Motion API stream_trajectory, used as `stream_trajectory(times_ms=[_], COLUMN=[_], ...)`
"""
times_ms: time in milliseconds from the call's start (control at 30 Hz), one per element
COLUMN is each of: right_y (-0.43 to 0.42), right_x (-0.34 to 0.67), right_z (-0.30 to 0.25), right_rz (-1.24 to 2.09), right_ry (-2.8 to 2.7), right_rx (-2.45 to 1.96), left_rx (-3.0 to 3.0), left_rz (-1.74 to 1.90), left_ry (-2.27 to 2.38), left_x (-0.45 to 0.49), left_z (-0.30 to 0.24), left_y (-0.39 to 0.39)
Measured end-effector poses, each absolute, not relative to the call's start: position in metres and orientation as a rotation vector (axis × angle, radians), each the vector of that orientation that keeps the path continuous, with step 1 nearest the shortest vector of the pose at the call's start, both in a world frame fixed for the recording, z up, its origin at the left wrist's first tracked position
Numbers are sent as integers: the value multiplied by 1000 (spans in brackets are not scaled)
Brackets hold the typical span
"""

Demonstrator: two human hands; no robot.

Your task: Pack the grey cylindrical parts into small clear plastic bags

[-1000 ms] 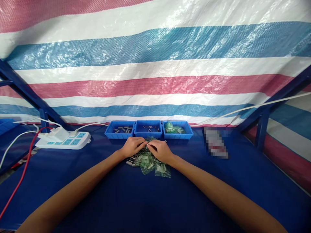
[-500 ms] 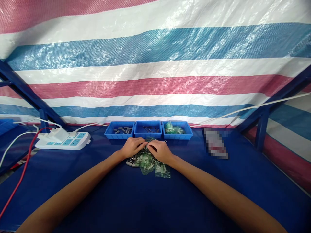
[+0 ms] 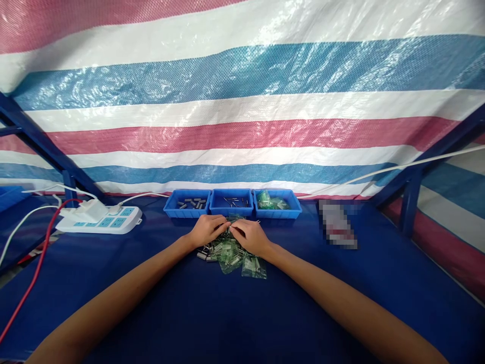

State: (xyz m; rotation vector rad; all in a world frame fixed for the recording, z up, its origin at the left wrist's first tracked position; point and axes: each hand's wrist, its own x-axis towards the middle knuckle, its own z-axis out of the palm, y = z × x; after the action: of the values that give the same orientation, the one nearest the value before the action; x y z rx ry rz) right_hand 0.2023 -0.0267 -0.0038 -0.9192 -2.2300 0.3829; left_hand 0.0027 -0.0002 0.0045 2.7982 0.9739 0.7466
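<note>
My left hand and my right hand meet over a heap of small green-tinted plastic bags with metal parts inside, on the dark blue table. Both hands have their fingers curled and pinched together where they touch; what they pinch is too small to name. Loose grey metal cylinders lie at the heap's left edge. Behind the hands stand three blue trays: the left tray holds grey cylinders, the middle tray holds thin pins, the right tray holds green bags.
A white power strip with a plugged-in white adapter lies at the left, with white cables and a red cable trailing off the table. A blurred flat packet lies to the right. A striped tarpaulin and blue frame posts close the back.
</note>
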Motion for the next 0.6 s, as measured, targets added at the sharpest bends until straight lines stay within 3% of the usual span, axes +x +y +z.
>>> stream_trajectory(times_ms=[600], right_y=[-27], right_x=[202], right_z=[-3], right_rz=[377], right_ry=[-2231], right_rx=[-909], left_rx=[2785], left_rz=[758], left_ry=[964], left_x=[4], left_z=[7], left_y=[-2])
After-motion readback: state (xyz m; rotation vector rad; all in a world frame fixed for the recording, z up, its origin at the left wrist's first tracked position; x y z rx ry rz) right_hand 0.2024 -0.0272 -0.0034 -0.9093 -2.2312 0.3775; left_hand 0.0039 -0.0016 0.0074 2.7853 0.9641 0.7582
